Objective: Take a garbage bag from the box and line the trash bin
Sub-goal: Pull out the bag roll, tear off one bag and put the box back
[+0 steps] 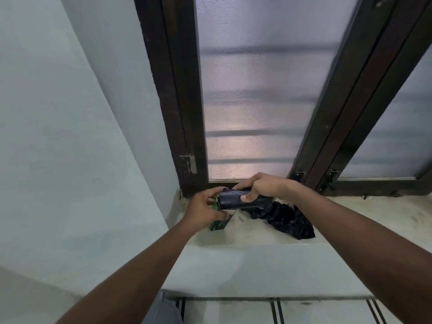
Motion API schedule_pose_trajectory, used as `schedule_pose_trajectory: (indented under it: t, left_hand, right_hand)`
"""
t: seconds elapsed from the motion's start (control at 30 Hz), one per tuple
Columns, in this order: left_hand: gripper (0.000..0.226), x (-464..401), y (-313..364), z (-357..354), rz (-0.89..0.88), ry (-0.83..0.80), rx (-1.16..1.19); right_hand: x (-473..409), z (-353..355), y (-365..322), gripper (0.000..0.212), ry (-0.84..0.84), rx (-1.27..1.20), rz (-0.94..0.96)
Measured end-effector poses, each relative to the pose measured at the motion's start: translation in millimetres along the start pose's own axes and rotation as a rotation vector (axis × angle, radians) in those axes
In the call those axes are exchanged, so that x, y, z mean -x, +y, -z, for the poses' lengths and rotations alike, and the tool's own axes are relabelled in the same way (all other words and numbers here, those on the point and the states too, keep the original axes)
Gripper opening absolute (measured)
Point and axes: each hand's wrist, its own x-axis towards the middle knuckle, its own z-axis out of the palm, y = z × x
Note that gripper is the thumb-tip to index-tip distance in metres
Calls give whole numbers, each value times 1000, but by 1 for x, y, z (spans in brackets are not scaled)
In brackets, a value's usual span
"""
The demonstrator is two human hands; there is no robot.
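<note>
A small green box [218, 224] rests on the pale window sill [350, 218], mostly hidden under my left hand [205, 208], which grips it. A black roll of garbage bags [230, 201] sticks out of the box's right end. My right hand [259, 187] closes over the roll from above. A loose, crumpled black garbage bag [289, 219] lies on the sill just right of the roll, under my right wrist. No trash bin is in view.
A dark brown window frame [184, 113] with frosted mesh panes rises behind the sill. A light grey wall [70, 136] closes in on the left. A tiled floor [315, 312] with dark lines shows below the sill.
</note>
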Motion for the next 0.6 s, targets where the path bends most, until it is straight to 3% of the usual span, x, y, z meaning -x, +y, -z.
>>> schedule_pose_trajectory:
  t: [0.37, 0.6]
  left_hand:
    - [88, 15, -3, 5, -54, 35, 58]
    - [83, 16, -4, 4, -40, 54, 70]
  right_hand:
    - [-15, 3, -57, 39, -130, 360, -170]
    - [-20, -11, -87, 38, -112, 956, -55]
